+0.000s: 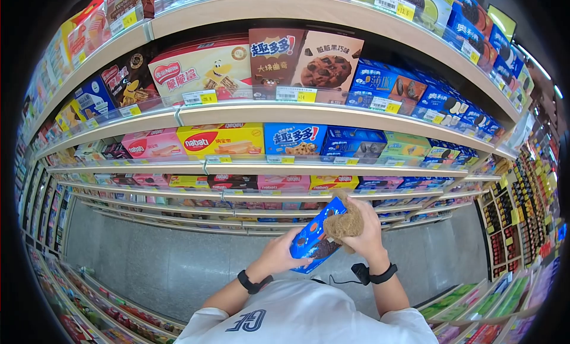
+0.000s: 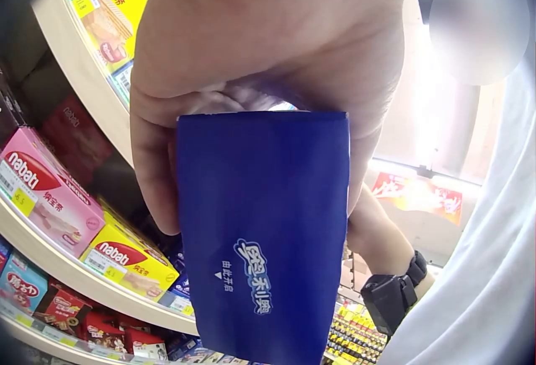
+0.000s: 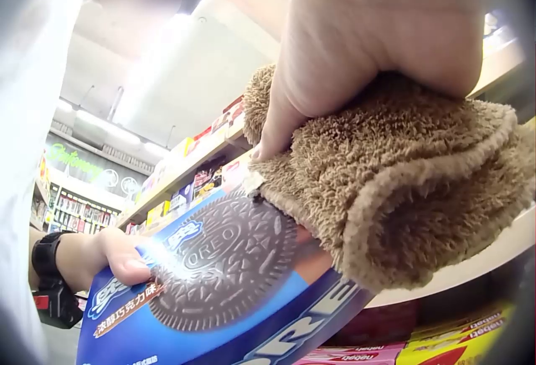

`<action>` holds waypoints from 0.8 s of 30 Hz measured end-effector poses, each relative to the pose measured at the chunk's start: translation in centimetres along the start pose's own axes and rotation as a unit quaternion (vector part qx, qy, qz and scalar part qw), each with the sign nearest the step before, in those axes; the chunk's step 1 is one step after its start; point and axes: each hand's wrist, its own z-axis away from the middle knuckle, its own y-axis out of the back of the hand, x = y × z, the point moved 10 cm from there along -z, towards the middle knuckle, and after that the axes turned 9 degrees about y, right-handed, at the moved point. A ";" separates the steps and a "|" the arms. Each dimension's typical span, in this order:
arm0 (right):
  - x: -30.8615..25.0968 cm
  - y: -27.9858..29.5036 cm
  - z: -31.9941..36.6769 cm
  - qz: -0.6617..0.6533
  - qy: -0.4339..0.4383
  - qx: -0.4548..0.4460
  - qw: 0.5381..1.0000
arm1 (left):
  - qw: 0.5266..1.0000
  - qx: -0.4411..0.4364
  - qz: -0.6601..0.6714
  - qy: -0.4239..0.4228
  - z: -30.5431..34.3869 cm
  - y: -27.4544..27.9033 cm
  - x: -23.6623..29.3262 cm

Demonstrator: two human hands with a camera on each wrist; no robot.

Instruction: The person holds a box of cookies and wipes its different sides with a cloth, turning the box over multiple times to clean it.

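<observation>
A blue Oreo box [image 1: 317,234] is tilted in front of the person's chest, its lower end gripped by the left hand [image 1: 280,252]. The right hand [image 1: 365,234] holds a folded brown fluffy cloth [image 1: 344,220] against the box's upper end. In the left wrist view, the left hand [image 2: 276,38] has fingers and thumb on either side of the box's dark blue end panel [image 2: 264,214]. The right wrist view shows the right hand [image 3: 377,38] gripping the cloth [image 3: 377,172], which touches the box [image 3: 218,273] beside the large printed cookie.
Shelves of boxed biscuits curve across the front, with a shelf edge [image 1: 320,113] above the hands. A yellow Nabati box [image 1: 221,140] and a blue cookie box [image 1: 292,140] stand on a lower shelf. Grey floor [image 1: 202,261] lies below; more shelving stands at both sides.
</observation>
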 end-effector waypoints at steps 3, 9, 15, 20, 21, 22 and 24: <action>-0.1 0.1 0.0 0.003 0.007 0.000 1.000 | 1.000 0.005 0.004 -0.003 0.2 0.0 0.3; -0.2 0.4 0.3 0.011 0.015 0.009 1.000 | 1.000 0.016 0.013 -0.011 0.4 -0.4 0.6; 0.2 0.7 0.9 0.001 0.005 0.008 1.000 | 1.000 0.006 0.013 -0.006 0.6 -1.0 0.8; 0.1 1.2 1.2 0.013 0.009 0.009 1.000 | 1.000 0.006 0.001 -0.006 0.6 -1.6 0.8; 0.1 1.3 1.3 0.008 0.007 0.011 1.000 | 1.000 0.007 0.005 -0.006 0.6 -1.7 0.8; 0.2 1.3 1.4 0.003 0.005 0.013 1.000 | 1.000 0.007 0.008 -0.006 0.6 -1.7 0.9; 0.3 1.4 1.5 0.005 0.005 0.015 1.000 | 1.000 0.007 0.005 -0.007 0.5 -1.8 1.0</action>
